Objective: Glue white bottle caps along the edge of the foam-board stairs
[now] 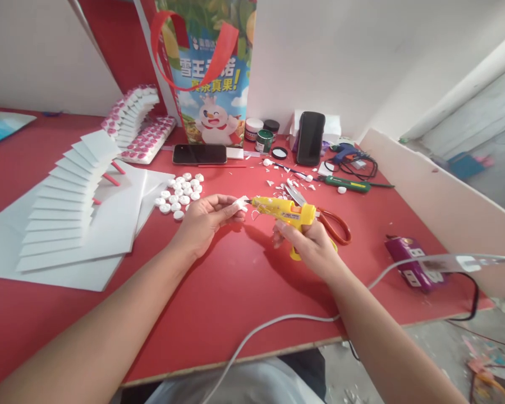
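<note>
Centre of frame: right hand [315, 247] grips yellow glue gun [284, 212], nozzle touching small white piece [240, 204] pinched in left hand [206, 220] fingertips above red table [235, 280]. White discs [179, 193] lie upper left of it.

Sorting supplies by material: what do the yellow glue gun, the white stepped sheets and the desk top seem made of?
Glue gun: glossy moulded plastic, probably. White stepped sheets: matte and thick-edged, likely foam board or card. Desk top: smooth red laminate, apparently over board, judging by its pale front edge.
</note>
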Available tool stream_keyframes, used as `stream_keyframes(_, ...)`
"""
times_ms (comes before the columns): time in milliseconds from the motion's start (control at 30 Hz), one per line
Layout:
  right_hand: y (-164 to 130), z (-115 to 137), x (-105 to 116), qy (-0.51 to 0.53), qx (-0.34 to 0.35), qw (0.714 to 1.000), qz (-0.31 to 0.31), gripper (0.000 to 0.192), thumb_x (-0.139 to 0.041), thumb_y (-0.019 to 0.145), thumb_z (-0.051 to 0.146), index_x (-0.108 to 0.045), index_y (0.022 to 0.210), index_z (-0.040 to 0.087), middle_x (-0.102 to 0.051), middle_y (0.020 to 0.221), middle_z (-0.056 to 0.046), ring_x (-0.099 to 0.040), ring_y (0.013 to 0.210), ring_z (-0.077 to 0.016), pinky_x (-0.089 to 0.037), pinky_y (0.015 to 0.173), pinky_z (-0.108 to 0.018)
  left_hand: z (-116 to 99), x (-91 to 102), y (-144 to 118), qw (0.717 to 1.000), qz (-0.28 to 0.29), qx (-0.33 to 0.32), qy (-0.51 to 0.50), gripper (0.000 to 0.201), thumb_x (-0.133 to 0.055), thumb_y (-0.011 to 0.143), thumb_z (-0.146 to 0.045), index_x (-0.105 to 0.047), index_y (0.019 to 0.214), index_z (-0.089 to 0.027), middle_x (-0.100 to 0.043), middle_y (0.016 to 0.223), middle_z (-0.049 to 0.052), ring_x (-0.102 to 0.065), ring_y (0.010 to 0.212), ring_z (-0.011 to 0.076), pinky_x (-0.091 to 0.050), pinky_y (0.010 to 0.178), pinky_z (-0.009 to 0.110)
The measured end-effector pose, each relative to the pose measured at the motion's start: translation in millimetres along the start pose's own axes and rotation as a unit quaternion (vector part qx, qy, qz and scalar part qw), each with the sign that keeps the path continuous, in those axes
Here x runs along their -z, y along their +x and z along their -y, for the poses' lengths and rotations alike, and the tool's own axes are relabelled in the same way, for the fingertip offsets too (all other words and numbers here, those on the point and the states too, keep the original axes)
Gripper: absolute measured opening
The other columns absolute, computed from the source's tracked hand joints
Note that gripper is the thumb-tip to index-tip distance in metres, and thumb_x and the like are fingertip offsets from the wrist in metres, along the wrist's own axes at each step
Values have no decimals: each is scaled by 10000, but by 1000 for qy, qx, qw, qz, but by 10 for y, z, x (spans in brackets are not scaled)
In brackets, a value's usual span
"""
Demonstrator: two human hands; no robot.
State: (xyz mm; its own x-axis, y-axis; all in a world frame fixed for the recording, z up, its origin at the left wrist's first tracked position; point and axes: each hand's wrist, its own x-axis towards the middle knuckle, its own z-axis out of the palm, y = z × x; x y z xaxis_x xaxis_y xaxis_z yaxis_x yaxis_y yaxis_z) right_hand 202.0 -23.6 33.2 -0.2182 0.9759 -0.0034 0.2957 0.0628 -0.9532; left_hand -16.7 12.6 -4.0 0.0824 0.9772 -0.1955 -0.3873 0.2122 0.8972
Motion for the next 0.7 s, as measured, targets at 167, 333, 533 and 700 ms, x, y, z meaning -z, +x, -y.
stream_keyframes(167,2,-51,2,-50,7,999,6,385,-572,966,429,-645,681,180,-662,668,-48,-614,649,-169,-457,606,-287,4,8,3,1000,7,5,6,355,-941,649,-289,-730,880,-123,-776,794,51,-741,722,162,-601,874,358)
stream_keyframes(333,2,-68,15,-62,2,998,8,397,-554,980,437,-621,686,179,-651,667,-40,-614,670,-171,-446,603,-279,1,11,0,1000,8,4,14,374,-945,637,-317,-730,877,-129,-776,812,55,-736,722,167,-599,882,372)
stream_keyframes(533,-2,-73,10,-76,0,997,12,402,-544,982,435,-607,680,178,-626,643,-30,-566,614,-152,-411,567,-277,-26,-10,-11,1000,9,8,22,403,-956,615,-333,-730,873,-122,-779,815,62,-725,713,160,-593,879,363)
stream_keyframes(700,-1,-73,2,-84,-10,996,9,413,-547,976,457,-600,676,178,-614,625,-25,-524,568,-137,-365,513,-270,-29,-14,-13,1000,10,8,25,399,-949,621,-331,-730,882,-123,-777,827,62,-724,723,163,-587,870,360)
